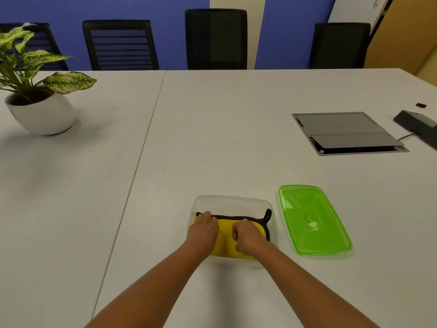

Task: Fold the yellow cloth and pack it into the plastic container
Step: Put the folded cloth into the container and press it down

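Observation:
The yellow cloth (224,237), folded and edged in black with a black loop at its far right corner, lies inside the clear plastic container (233,201) near the table's front. Both my hands rest on top of it. My left hand (204,229) lies on the cloth's left part with fingers curled at its far black edge. On the right part my right hand (246,235) is bunched into a fist, pressing on the cloth. The hands hide much of the cloth.
A green translucent lid (312,218) lies flat just right of the container. A potted plant (40,100) stands far left. A grey cable hatch (347,132) and a black device (418,125) sit at the far right. Black chairs line the table's far edge.

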